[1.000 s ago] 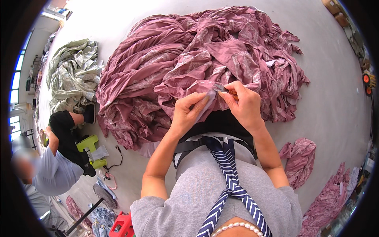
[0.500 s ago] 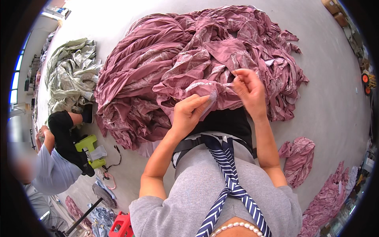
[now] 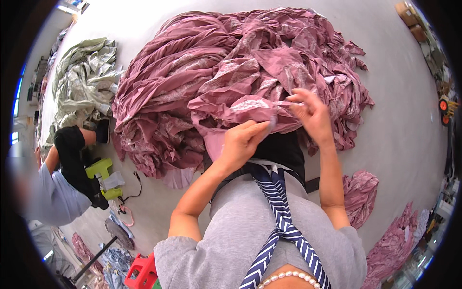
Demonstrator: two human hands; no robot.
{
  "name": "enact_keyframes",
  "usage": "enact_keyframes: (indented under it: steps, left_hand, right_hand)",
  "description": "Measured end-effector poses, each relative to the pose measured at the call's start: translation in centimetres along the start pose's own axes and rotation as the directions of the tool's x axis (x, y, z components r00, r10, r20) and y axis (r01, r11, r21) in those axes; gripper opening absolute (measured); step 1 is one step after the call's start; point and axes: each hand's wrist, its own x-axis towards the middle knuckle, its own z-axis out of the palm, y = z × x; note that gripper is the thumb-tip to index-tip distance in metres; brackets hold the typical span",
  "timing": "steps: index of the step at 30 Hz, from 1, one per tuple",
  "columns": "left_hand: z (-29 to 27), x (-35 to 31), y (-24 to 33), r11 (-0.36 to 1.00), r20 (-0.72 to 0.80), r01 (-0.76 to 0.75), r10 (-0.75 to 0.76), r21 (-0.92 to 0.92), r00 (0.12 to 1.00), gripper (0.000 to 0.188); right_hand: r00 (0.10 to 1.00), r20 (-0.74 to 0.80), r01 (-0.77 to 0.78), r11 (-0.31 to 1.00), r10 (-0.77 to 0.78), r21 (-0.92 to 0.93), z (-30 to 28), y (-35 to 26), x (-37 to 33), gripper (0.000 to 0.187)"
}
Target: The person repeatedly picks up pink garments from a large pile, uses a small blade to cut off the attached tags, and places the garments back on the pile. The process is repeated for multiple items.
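A big heap of dusty-pink patterned cloth (image 3: 192,62) lies on the floor in front of me. My left hand (image 3: 244,143) is closed in a pinch on an edge of the pink cloth at the near side of the heap. A small pale, bluish, blurred piece (image 3: 273,121) shows at its fingertips; what it is I cannot make out. To the right, my right hand (image 3: 314,117) is raised over the cloth with its fingers loosely bent and apart. I see nothing held in it.
Left, a person (image 3: 65,188) sits beside pale green cloth (image 3: 84,79) and a lime-green stool (image 3: 100,169). A red stool (image 3: 141,270) stands behind me at left. Smaller pink bundles (image 3: 360,197) lie at right. Cardboard boxes (image 3: 408,14) stand far right.
My left hand has moved slightly right with the cloth edge. My right hand has shifted a little right and down, and its pinched fingertips have parted.
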Motion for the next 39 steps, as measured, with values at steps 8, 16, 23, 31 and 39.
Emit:
enact_keyframes:
  steps: [8,16,23,31,39]
  left_hand:
    - [1.2,-3.0,-1.2,0.981,0.194,0.183,-0.167,-0.07,0.967,0.027]
    - [-1.2,-5.6,-3.9,0.727,0.072,0.56,-0.583,-0.398,0.809,0.027]
    - [-3.7,-4.0,-4.1,0.973,-0.331,0.23,-0.207,0.032,0.921,0.01]
    - [-0.8,-4.7,-2.8,0.868,-0.02,0.07,-0.068,0.491,0.997,0.055]
    - [-3.9,0.0,-1.8,0.813,-0.176,0.267,-0.407,-0.517,0.896,0.01]
  right_hand:
    - [0.983,0.144,-0.134,0.979,0.112,0.156,3.6,2.0,2.0,0.018]
    - [0.954,0.125,-0.298,0.871,0.271,0.39,3.4,2.3,2.0,0.019]
    - [0.936,0.075,-0.337,0.811,0.345,0.478,2.1,5.5,4.0,0.012]
    - [0.959,-0.005,-0.234,0.8,0.284,0.553,3.0,6.1,6.1,0.009]
    - [0.979,-0.119,-0.114,0.933,0.164,0.34,2.3,5.8,7.2,0.02]
